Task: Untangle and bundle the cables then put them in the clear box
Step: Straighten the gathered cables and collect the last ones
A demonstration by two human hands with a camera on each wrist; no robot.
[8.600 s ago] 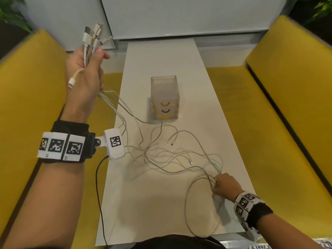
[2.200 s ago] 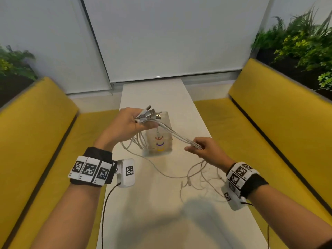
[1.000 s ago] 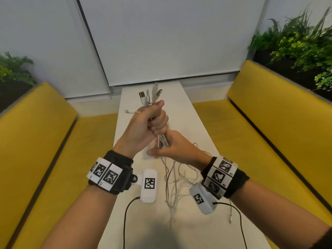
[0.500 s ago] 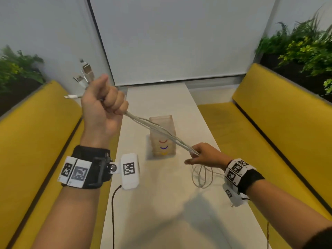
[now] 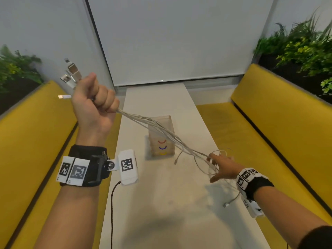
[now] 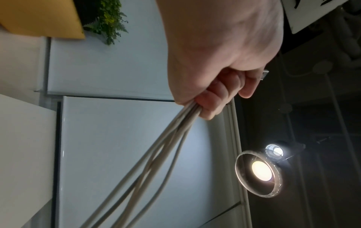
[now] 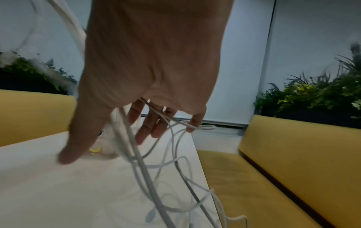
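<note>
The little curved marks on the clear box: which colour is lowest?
The yellow mark is lowest on the clear box, under the blue mark; the red mark sits highest.

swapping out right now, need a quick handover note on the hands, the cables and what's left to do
Left hand: raised in a fist, grips the plug ends of the cables; plugs stick out above the fist.
Right hand: low over the table, fingers spread and straight, the cables run between them, no firm grip.
Cables: stretched in a fairly straight run between the hands, passing in front of the clear box; loose loops and free ends hang at the right hand.
Done: plug ends gathered, most of the length combed out.
Left: clear the tail loops, coil into a bundle, put it in the box, which looks empty.
</note>
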